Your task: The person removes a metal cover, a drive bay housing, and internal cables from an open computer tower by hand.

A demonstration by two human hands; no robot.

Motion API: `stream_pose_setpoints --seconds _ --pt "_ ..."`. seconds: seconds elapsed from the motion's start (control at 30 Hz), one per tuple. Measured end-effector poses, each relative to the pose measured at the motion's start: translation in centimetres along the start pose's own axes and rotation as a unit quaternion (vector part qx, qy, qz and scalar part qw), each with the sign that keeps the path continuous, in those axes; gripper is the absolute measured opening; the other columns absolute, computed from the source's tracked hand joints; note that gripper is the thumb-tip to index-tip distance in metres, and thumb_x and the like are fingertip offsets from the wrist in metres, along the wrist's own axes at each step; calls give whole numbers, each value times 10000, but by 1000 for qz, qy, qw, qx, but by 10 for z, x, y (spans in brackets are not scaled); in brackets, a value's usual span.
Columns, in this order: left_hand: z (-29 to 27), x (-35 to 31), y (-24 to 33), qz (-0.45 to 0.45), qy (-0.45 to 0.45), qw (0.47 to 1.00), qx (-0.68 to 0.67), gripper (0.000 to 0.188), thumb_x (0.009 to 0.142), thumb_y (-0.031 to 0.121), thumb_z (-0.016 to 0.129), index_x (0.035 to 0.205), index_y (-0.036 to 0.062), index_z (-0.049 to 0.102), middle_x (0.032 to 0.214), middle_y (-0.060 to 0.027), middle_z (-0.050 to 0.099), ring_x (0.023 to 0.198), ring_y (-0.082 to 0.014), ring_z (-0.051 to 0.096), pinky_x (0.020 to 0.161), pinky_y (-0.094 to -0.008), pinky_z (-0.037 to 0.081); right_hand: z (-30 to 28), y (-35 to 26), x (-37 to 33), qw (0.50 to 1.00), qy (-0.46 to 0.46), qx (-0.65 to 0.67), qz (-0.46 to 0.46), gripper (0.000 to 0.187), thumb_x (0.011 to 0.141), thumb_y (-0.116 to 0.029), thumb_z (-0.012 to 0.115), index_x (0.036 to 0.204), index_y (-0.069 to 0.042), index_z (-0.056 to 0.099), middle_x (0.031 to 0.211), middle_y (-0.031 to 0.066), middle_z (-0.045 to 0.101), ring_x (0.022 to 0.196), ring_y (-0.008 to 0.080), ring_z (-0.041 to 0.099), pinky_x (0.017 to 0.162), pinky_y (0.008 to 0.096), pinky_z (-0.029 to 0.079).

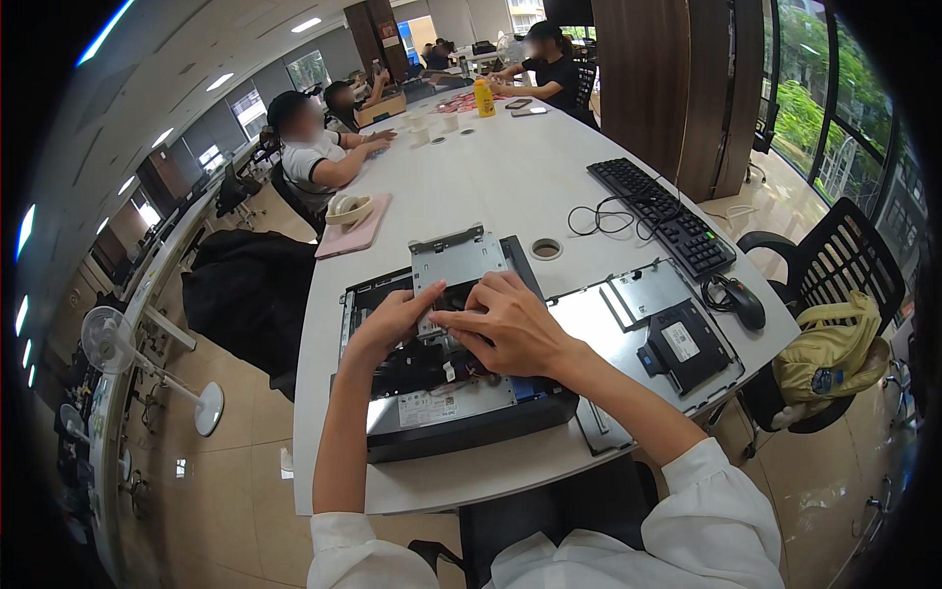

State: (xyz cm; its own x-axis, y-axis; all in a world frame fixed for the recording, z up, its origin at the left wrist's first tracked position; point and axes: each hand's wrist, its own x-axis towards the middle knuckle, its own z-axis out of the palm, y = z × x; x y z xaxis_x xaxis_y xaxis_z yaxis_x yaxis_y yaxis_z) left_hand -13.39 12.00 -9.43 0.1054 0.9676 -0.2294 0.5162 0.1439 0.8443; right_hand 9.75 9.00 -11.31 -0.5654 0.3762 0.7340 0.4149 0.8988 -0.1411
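An opened desktop computer case point(471, 422) lies flat in front of me, its black wires and metal floor exposed. A silver metal bracket point(456, 257) stands tilted up at its far side. My left hand point(392, 322) is closed at the bracket's lower left edge, its thumb lying against the metal. Close beside it, my right hand point(515, 324) bends over the middle of the case with fingers pinched together. What those fingertips hold, if anything, is hidden. To the right lies a silver metal panel point(594, 314) with a black drive-like part point(682, 344) on it.
On the white table point(510, 167) are a tape roll point(546, 248), a keyboard point(662, 211), a mouse point(744, 302), a pink folder with headphones point(348, 211) and a yellow bottle point(484, 98). Several people sit along the table. A chair with a yellow bag point(829, 344) stands at right.
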Motion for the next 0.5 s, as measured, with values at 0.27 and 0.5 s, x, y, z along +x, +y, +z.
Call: stream_pose_setpoints --seconds 0.27,0.5 --pt "9 -10 12 137 -11 960 -246 438 1007 274 675 1276 -48 549 1066 -127 711 839 -150 715 679 -285 594 -8 1 6 1000 23 -15 -3 297 899 -260 738 1186 -187 750 1094 111 609 1081 291 562 1003 413 409" --pt "20 -16 25 197 -19 943 -268 453 1031 285 632 1338 -19 495 1135 -171 705 974 -257 744 850 -357 626 -28 39 12 946 183 136 230 508 854 -217 791 1318 -76 640 1281 165 571 1181 334 576 1043 443 464"
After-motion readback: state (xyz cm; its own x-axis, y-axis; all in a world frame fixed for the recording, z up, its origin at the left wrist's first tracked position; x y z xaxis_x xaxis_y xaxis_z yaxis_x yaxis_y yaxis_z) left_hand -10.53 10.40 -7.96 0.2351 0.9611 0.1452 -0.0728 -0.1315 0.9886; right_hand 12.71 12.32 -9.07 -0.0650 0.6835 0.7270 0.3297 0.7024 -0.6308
